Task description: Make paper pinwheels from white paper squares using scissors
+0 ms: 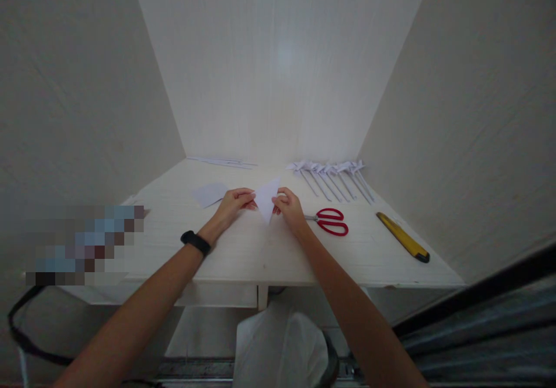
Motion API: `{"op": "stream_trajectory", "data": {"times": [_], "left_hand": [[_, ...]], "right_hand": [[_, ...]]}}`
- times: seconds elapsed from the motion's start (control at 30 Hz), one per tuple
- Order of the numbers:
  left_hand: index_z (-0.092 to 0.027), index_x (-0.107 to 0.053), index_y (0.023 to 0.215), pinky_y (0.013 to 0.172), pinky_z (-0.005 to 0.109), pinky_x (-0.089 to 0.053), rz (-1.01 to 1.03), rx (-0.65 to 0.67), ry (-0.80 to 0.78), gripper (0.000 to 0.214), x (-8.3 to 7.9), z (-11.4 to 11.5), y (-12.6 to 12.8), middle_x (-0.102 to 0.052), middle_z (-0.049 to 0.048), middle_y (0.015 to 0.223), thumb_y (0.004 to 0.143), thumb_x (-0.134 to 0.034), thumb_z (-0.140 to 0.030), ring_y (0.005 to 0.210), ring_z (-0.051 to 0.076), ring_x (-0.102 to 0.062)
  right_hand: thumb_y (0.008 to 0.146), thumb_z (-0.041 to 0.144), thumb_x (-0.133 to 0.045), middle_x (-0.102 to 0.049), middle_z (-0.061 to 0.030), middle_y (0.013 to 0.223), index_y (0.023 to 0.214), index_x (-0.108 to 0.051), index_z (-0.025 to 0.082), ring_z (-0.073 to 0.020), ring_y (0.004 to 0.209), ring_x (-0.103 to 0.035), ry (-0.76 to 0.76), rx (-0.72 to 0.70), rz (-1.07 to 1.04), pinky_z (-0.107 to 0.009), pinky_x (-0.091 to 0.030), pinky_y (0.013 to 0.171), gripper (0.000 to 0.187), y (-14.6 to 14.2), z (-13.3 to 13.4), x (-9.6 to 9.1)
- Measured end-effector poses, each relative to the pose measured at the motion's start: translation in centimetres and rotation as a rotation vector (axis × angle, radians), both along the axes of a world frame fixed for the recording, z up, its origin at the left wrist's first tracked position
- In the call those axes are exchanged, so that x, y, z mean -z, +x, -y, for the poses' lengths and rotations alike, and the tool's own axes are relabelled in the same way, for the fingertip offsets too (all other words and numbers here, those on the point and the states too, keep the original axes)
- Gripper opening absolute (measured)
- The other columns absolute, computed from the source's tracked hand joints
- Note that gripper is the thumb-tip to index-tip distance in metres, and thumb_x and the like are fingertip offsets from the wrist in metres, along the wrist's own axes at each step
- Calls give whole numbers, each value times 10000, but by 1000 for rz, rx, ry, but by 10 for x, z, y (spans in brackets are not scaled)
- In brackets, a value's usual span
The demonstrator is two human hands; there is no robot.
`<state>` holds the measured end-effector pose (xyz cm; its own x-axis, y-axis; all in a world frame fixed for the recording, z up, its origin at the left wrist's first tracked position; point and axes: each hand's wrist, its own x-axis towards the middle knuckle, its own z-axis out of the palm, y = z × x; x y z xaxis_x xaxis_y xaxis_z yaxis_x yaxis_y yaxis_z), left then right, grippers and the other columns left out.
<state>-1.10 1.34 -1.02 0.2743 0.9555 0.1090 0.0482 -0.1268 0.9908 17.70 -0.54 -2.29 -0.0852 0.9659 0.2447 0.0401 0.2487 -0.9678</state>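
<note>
A small white sheet of paper (267, 200) is held up over the table, turned so that one corner points down; it looks triangular from here, and I cannot tell if it is folded. My left hand (238, 200) pinches its left side, and a black band circles that wrist. On the opposite edge my right hand (286, 204) grips it between thumb and fingers. Flat beside my left hand lies more white paper (209, 193). Scissors with red handles (332, 222) rest just right of my right hand, their blades partly hidden behind it.
Several paper pinwheels on sticks (330, 174) lie in a row at the back right. Thin white sticks (223, 161) lie at the back left. A yellow cutter knife (403, 237) is near the right edge of the white table (243, 260). Walls enclose three sides.
</note>
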Motion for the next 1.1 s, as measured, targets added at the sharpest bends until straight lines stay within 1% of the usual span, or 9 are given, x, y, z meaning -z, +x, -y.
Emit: {"op": "stream_trajectory", "data": {"times": [0.1, 0.27, 0.4, 0.6, 0.77, 0.87, 0.93, 1.03, 1.1], "left_hand": [[-143, -588, 1115, 762, 385, -548, 14, 9, 12, 276, -2, 2, 1, -629, 77, 1084, 894, -578, -307, 896, 191, -633], [-143, -584, 1116, 728, 363, -552, 53, 24, 20, 272, -5, 6, 1, -634, 69, 1051, 896, -576, -303, 852, 177, -636], [-137, -597, 1078, 711, 350, -551, 76, 63, 13, 247, -8, 10, 1, -641, 61, 1014, 894, -578, -301, 824, 167, -636], [-137, -596, 1074, 712, 352, -549, 100, 141, -14, 258, -11, 13, 1, -642, 61, 1006, 902, -563, -326, 820, 167, -635], [-135, -598, 1067, 698, 344, -550, 69, 184, -53, 261, -9, 11, 3, -645, 58, 986, 906, -556, -336, 798, 161, -637], [-134, -604, 1055, 705, 345, -551, 36, 171, -59, 235, -5, 9, 4, -645, 57, 992, 895, -578, -305, 809, 162, -636], [-134, -606, 1055, 718, 352, -551, 23, 148, -54, 229, -4, 8, 4, -643, 60, 1010, 890, -586, -292, 830, 167, -636], [-138, -601, 1077, 742, 368, -550, 29, 96, -36, 243, -3, 6, 3, -638, 68, 1047, 890, -585, -292, 867, 179, -635], [-140, -594, 1097, 753, 377, -549, 46, 51, -19, 258, -2, 5, 3, -632, 73, 1069, 891, -584, -294, 886, 186, -633]], "right_hand": [[917, 308, -558, -636, -32, 940, 1086, -582, 139, -117, 716, -622, 19, -7, -20, -271, -545, 614, 241, 1, 2, -4], [915, 322, -558, -640, -40, 968, 1079, -591, 141, -134, 763, -632, 23, -41, -51, -298, -552, 657, 247, 3, 2, -3], [911, 324, -562, -644, -48, 991, 1055, -605, 137, -142, 796, -633, 27, -66, -64, -308, -549, 679, 240, 5, 4, -2], [905, 321, -569, -651, -50, 994, 1034, -619, 138, -136, 784, -630, 54, -77, -24, -295, -543, 665, 229, 3, 7, -4], [904, 314, -572, -654, -45, 979, 1034, -621, 137, -125, 751, -625, 70, -52, 23, -273, -535, 630, 225, 2, 5, -4], [904, 308, -574, -652, -41, 964, 1042, -618, 136, -120, 736, -622, 76, -44, 45, -267, -535, 620, 225, 2, 4, -5], [910, 309, -567, -646, -40, 961, 1082, -600, 139, -121, 733, -623, 79, -34, 51, -274, -540, 625, 244, 2, 4, -4], [926, 325, -539, -635, -41, 964, 1133, -567, 146, -123, 733, -624, 82, 4, 52, -282, -546, 628, 275, 2, 3, -3], [931, 331, -530, -634, -46, 979, 1125, -570, 148, -128, 752, -626, 88, 23, 61, -289, -548, 642, 270, 1, 2, -1]]}}
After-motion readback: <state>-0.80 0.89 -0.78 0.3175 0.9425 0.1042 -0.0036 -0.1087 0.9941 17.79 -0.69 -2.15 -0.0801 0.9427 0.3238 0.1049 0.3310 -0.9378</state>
